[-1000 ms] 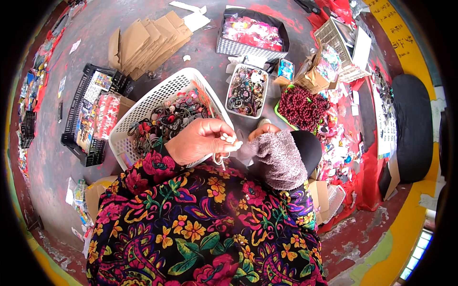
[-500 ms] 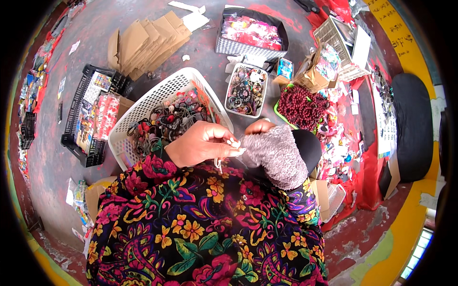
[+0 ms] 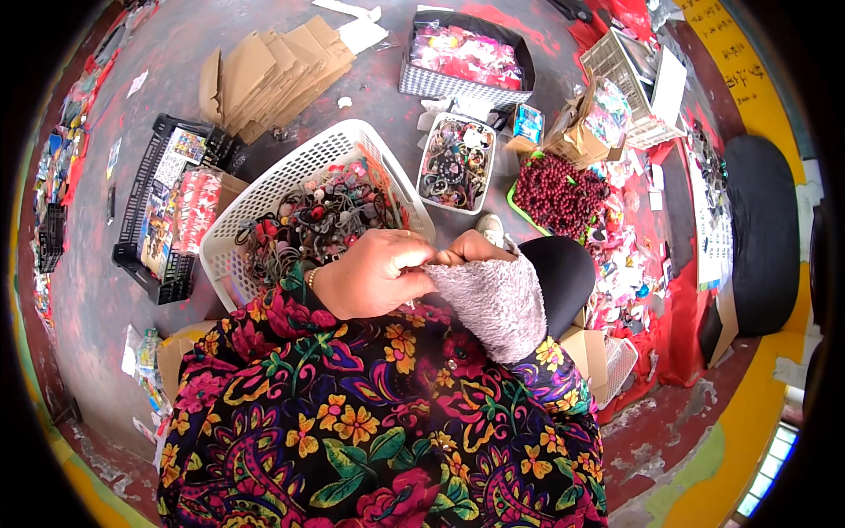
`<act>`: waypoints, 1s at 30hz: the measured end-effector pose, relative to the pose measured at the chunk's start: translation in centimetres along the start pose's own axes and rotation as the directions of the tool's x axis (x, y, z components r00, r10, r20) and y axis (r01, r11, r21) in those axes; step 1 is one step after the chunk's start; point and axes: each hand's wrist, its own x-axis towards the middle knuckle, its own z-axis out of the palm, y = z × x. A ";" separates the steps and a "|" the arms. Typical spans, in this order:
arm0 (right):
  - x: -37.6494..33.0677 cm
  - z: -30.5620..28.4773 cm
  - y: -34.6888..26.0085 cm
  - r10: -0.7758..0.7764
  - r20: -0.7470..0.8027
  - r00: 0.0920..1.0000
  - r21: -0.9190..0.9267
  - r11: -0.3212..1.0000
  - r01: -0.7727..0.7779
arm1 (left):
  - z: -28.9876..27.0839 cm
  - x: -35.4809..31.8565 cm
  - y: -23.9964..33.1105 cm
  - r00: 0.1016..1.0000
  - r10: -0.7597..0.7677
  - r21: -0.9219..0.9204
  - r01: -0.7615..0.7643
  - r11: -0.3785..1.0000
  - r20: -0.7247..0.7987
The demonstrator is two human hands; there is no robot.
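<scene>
My left hand [image 3: 374, 275] is closed, its thumb and fingers bent together in front of my body. Against its fingertips is my right hand [image 3: 473, 250], also with curled fingers. A grey fuzzy cuff [image 3: 497, 308] covers the right wrist and forearm. What the fingers pinch is hidden between the two hands; only a small pale bit shows beneath the left fingers. Just beyond the left hand stands a white perforated basket [image 3: 255, 209] holding a heap of dark hair ties [image 3: 308, 216] with small beads and ornaments.
A small white bin [image 3: 480, 204] of hair ties stands ahead, beside dark red beads [image 3: 559, 194] in a green tray. Farther off are a patterned fabric box [image 3: 466, 91], flattened cardboard [image 3: 273, 75] and a black crate [image 3: 167, 283]. A black cushion [image 3: 761, 233] lies right.
Both hands have drawn closer together, and the right fingers now meet the left ones. The pale string that hung under my left hand is mostly hidden now. A shoe has come into sight.
</scene>
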 end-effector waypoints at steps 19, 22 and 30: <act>1.0 0.9 5.6 0.451 0.248 0.857 0.713 0.514 -0.476 | -0.5 0.4 0.3 0.892 -0.414 -0.810 0.374 0.451 0.182; 0.4 1.2 6.9 0.280 0.229 0.932 0.550 0.753 -0.361 | -0.5 0.5 0.0 0.894 -0.408 -0.838 0.360 0.410 0.185; 0.8 -1.6 4.3 -0.317 0.013 0.948 0.059 0.947 0.315 | -0.3 0.3 -0.4 0.896 -0.384 -0.915 0.328 0.235 0.222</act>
